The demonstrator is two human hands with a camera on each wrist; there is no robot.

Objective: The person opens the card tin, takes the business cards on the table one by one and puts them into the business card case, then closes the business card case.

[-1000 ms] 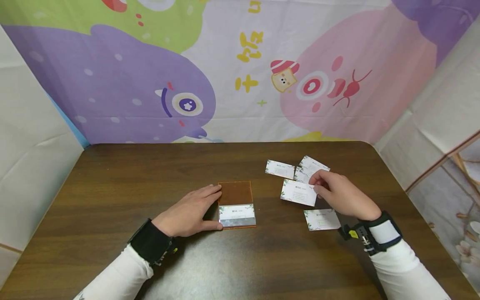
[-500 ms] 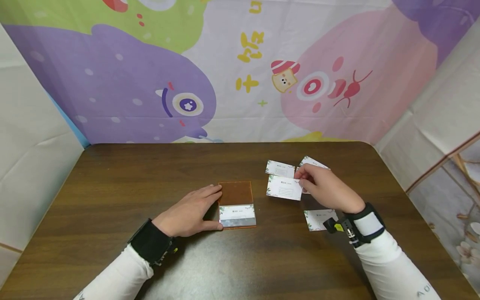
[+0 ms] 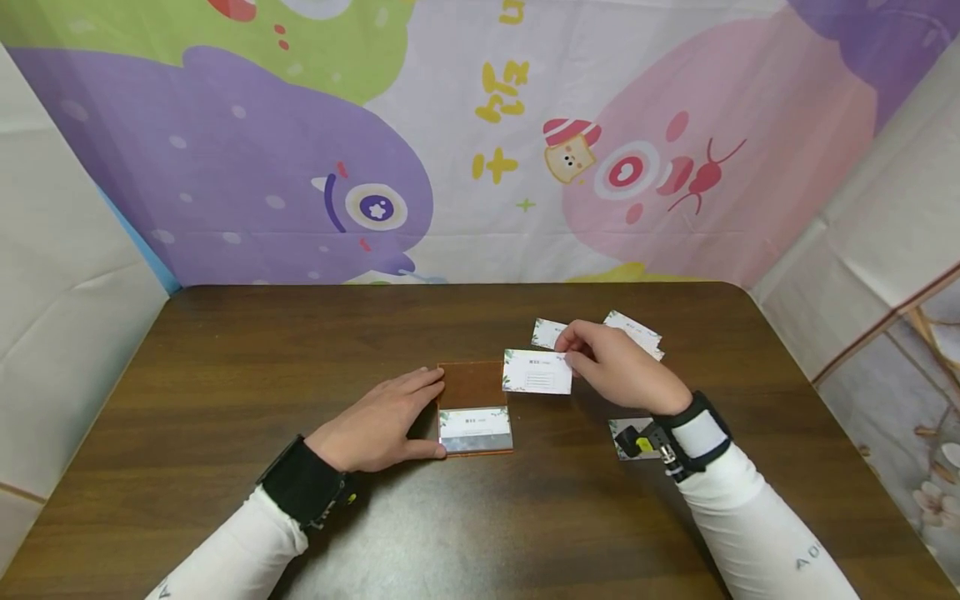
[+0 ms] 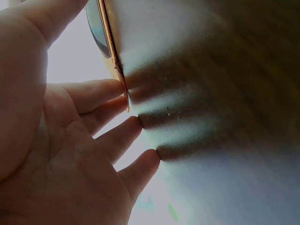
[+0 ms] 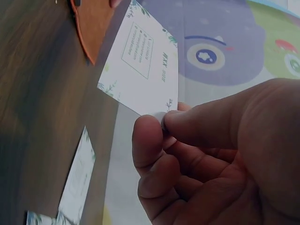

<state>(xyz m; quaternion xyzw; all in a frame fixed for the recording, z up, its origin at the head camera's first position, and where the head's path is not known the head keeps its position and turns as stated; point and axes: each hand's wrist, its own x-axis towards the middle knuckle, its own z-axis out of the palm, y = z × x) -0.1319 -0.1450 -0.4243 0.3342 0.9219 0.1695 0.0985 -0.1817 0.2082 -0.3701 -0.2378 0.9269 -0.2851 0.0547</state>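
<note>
A brown leather card holder (image 3: pixel 471 383) lies on the table, with one white business card (image 3: pixel 472 421) in its clear lower pocket. My left hand (image 3: pixel 378 423) rests at the holder's left edge, fingers spread straight and thumb at its lower corner. In the left wrist view, the fingertips (image 4: pixel 119 86) touch the edge and the table. My right hand (image 3: pixel 626 367) pinches another business card (image 3: pixel 537 372) by its right corner between thumb and index finger. That card is raised, its left end overlapping the holder's right edge in the head view. Print and green leaves face up on it.
Behind the right hand lie loose business cards (image 3: pixel 633 329), partly hidden by it. Another card (image 3: pixel 622 433) sits under the right wrist camera. A cartoon-printed cloth (image 3: pixel 480 208) hangs along the table's (image 3: pixel 262 358) back edge.
My right hand has carried the pinched card left, from over the loose cards to the holder's right edge. The left hand and the holder have stayed put.
</note>
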